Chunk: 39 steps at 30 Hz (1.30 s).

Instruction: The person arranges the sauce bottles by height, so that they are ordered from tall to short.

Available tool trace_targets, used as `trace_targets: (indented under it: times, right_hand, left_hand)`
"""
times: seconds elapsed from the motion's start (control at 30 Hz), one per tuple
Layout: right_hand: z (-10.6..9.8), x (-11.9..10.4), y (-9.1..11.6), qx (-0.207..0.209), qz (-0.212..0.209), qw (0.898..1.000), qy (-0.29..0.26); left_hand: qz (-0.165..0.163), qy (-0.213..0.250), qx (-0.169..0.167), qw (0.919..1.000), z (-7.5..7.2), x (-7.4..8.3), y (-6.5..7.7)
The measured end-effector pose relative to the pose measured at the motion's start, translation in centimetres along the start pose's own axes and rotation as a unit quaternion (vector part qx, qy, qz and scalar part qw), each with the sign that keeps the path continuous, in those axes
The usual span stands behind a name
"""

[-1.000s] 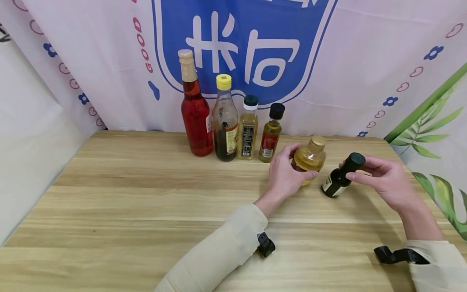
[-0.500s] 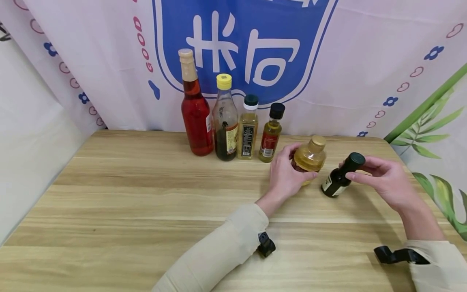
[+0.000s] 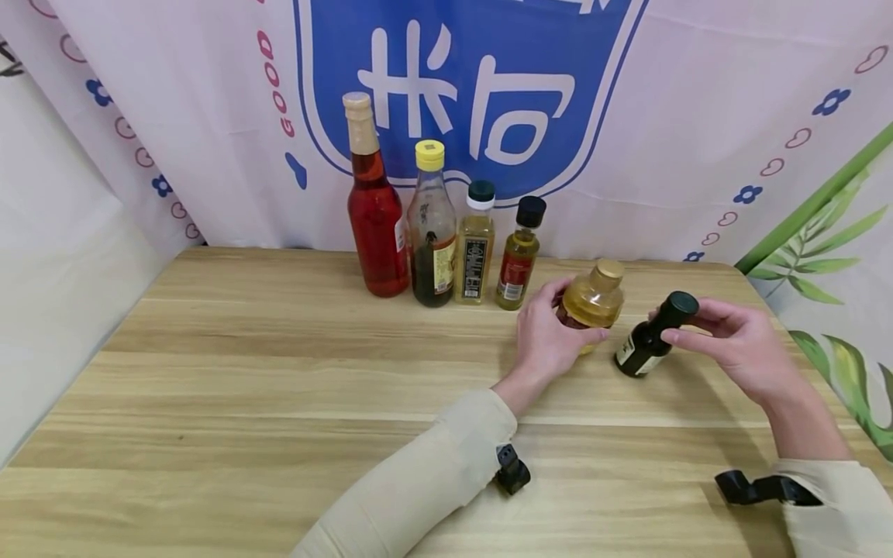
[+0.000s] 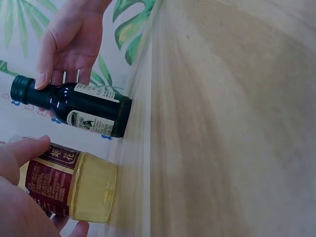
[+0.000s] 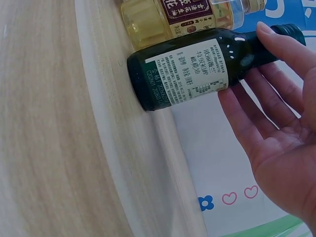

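Note:
My left hand (image 3: pixel 547 333) grips a clear bottle of yellow oil (image 3: pixel 593 302) with a gold cap and a dark red label, thumb on the near side. In the left wrist view that oil bottle (image 4: pixel 94 187) shows its bare lower part close to the tabletop. To its right, my right hand (image 3: pixel 743 345) pinches a small dark green glass bottle (image 3: pixel 645 345) at the neck between thumb and fingers. Its cream label (image 5: pixel 190 71) with printed text faces the right wrist camera. The dark bottle leans slightly, its base at the wooden table (image 3: pixel 279 403).
Left of my hands stand a tall red bottle (image 3: pixel 377 232), a yellow-capped bottle of dark liquid (image 3: pixel 431 248), a square green-capped bottle (image 3: pixel 474 256) and a black-capped bottle with a red label (image 3: pixel 518 263). A printed curtain (image 3: pixel 670 139) hangs behind the table's back edge.

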State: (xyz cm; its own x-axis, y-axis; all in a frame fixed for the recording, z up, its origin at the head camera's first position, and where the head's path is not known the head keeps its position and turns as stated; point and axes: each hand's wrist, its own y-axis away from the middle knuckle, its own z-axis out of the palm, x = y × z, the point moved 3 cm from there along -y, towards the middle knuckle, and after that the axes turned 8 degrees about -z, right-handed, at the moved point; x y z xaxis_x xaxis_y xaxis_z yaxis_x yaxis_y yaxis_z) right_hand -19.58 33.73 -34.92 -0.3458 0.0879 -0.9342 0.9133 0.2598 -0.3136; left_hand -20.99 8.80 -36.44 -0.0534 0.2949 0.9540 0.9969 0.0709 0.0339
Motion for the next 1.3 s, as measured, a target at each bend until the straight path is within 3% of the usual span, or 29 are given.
trace_targets:
  times: [0.47, 0.9, 1.3]
  right_hand:
    - [-0.1, 0.0, 0.0, 0.002, 0.004, 1.0, 0.012]
    - [0.0, -0.2, 0.0, -0.005, 0.001, 1.0, 0.008]
    - [-0.1, -0.1, -0.1, -0.012, 0.005, 1.0, 0.001]
  left_hand:
    - [-0.009, 0.012, 0.019, 0.9997, 0.2, -0.1, -0.1]
    - [-0.024, 0.001, 0.061, 0.9979, 0.6, 0.4, -0.5]
    - [-0.042, 0.009, 0.101, 0.9939, 0.5, 1.0, -1.7]
